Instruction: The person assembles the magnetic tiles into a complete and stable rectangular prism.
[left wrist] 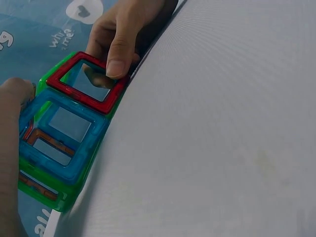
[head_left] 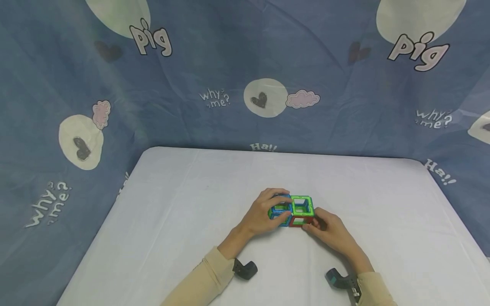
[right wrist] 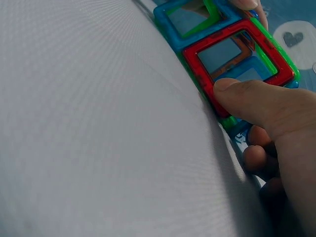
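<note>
Two joined cubes of see-through magnetic tiles (head_left: 294, 207) stand on the white table, one beside the other. The left hand (head_left: 262, 214) grips the left cube, its fingers over the top and its thumb at the front, hiding part of it. At the right cube, the right hand (head_left: 334, 231) pinches the lower right corner. Its thumb presses the red front tile (right wrist: 197, 69) in the right wrist view, while its other fingers curl beside the cube. A blue tile (left wrist: 96, 133) faces the left wrist view, with green edges around it.
A white cloth covers the table (head_left: 183, 204). Behind it hangs a blue printed curtain (head_left: 229, 55). Dark wrist devices are worn at the left cuff (head_left: 245, 270) and the right cuff (head_left: 338, 279).
</note>
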Motion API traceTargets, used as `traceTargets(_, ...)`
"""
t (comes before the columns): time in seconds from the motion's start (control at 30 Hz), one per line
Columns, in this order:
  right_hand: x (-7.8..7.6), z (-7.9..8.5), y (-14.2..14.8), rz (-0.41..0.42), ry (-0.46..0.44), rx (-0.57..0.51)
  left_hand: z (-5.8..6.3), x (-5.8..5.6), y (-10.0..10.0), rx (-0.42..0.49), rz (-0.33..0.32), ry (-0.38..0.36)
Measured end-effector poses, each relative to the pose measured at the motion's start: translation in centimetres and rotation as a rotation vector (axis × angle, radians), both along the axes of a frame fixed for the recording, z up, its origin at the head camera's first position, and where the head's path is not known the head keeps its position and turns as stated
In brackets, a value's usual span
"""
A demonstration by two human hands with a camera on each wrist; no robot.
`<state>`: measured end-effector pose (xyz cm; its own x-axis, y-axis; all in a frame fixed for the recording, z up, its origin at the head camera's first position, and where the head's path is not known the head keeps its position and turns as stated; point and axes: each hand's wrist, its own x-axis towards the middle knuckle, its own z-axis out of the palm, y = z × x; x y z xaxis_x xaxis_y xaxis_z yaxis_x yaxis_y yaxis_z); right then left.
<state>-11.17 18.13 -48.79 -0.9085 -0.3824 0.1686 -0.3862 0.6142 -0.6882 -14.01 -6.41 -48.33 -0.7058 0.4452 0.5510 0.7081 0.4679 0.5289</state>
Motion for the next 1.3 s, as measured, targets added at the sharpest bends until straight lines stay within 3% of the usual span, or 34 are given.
traceTargets(0.37,-0.02,-0.04,0.01,-0.004,-0.001,-0.004,0.10,0.15,-0.04,0.004,-0.018,-0.008)
traceTargets(0.9,-0.09,-0.06,0.12,-0.006,0.008,-0.006,-0.09,0.05,-0.04,-0.004,-0.059,-0.086)
traceTargets(1.3,-0.08,-0.08,0.12,-0.005,0.005,0.000,-0.16,-0.16,-0.13,0.006,-0.075,-0.064)
